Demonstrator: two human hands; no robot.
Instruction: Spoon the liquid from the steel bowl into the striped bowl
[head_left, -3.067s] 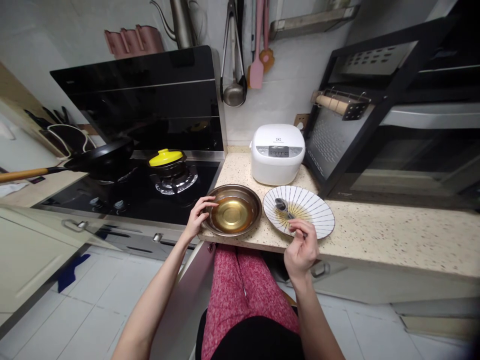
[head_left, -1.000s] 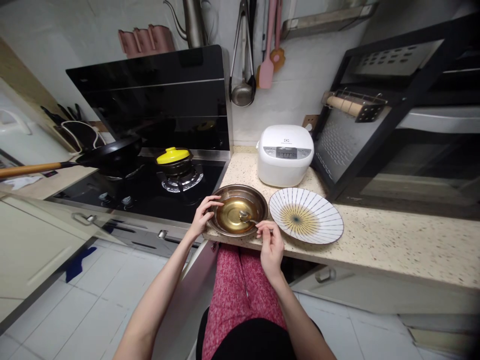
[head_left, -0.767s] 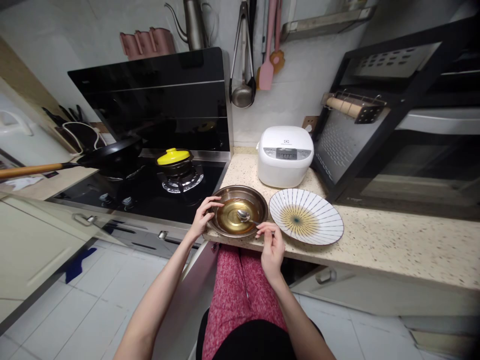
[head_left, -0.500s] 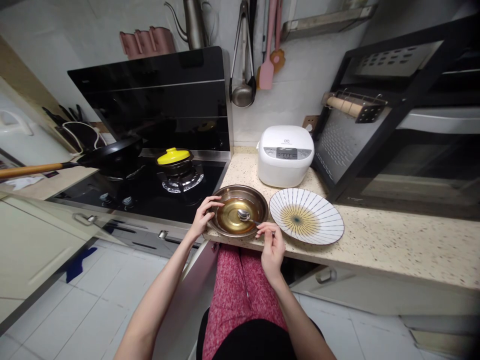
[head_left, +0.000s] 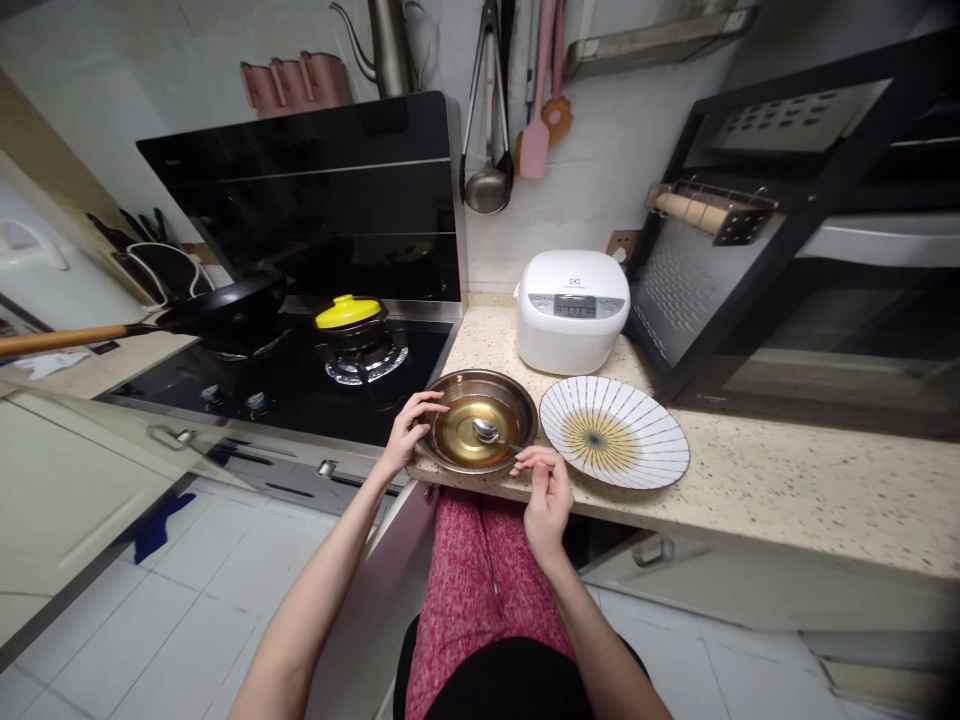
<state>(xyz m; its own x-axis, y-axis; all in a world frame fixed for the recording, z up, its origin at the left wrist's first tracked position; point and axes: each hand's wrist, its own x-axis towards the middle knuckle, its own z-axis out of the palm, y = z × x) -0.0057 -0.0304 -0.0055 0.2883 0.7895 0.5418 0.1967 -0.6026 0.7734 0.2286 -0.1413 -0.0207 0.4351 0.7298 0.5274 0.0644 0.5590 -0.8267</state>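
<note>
The 2 hands are apart: the right hand (head_left: 547,495) pinches the spoon (head_left: 486,430) by its handle, the tip over yellowish liquid (head_left: 459,412) in the metal bowl (head_left: 526,405) (whether it dips in, I cannot tell); the left hand (head_left: 405,432) curves at the bowl's left rim, its grip unclear. The bowl sits at the front edge of the speckled worktop (head_left: 795,475), a striped plate (head_left: 654,445) just beside it on the right. Behind the plate, a white rice cooker (head_left: 574,335) stands before the pale wall (head_left: 495,245), near a dark rack (head_left: 679,250). Leftward, the black hob (head_left: 304,395) carries a yellow-lidded pot (head_left: 350,313) and a wok (head_left: 225,305). Farthest, a ladle (head_left: 487,192) and pink spatula (head_left: 535,150) hang.
</note>
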